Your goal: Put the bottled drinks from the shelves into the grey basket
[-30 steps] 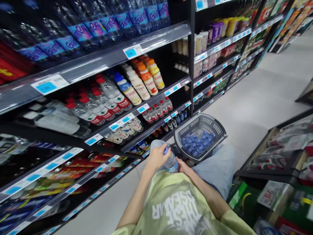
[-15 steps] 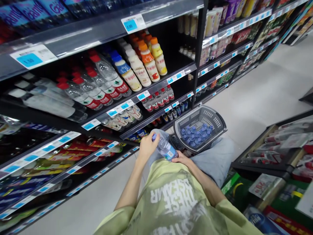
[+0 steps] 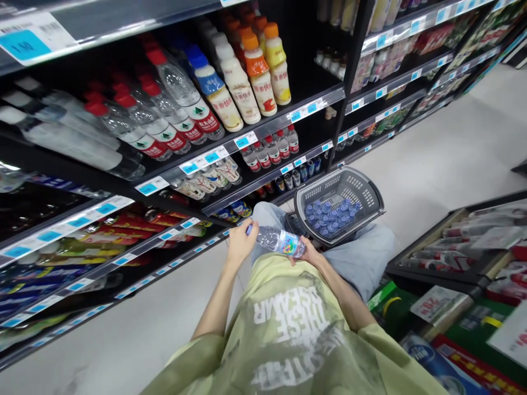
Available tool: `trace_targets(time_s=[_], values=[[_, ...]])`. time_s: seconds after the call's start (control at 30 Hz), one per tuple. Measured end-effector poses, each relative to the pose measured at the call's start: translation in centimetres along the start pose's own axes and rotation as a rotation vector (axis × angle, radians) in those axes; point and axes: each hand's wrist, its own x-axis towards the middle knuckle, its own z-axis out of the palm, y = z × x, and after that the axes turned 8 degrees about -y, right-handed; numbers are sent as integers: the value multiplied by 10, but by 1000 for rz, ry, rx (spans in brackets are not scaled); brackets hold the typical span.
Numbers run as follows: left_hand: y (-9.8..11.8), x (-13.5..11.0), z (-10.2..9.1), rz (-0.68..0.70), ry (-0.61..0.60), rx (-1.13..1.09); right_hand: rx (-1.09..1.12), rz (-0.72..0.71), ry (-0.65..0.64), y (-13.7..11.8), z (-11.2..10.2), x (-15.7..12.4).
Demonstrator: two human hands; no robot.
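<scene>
A clear plastic water bottle [image 3: 274, 240] with a blue cap and a colourful label lies nearly level across my lap. My left hand [image 3: 242, 240] is closed round its cap end. The fingers of my right hand [image 3: 308, 253] wrap the base. Just beyond my knees stands a grey shopping basket [image 3: 368, 189] with perforated walls. Inside it are several blue bottle caps [image 3: 332, 215], grouped close together; whether bottles sit under them I cannot tell.
Drink shelves rise on the left, with red-capped water bottles [image 3: 164, 118] and orange-capped milk drinks [image 3: 260, 77]. Price-tagged shelf edges [image 3: 206, 161] jut toward me. At right stands a dark display bin [image 3: 442, 252] of packaged goods. Tiled floor [image 3: 436, 148] runs along the aisle.
The bottle has turned flatter and its label now shows a different side. My left hand has shifted slightly left with the cap end. The view has tilted a little, and both hands keep their hold.
</scene>
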Motion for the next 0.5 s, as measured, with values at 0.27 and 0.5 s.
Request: trace_targets(time_s=[0.27,0.5], values=[[-6,-1,5,17,-18,-48,-55,-31,-41,-10,5,-8],[-15,-2,16,27,-23,-22,-92,-122,9,-21,14,-9]])
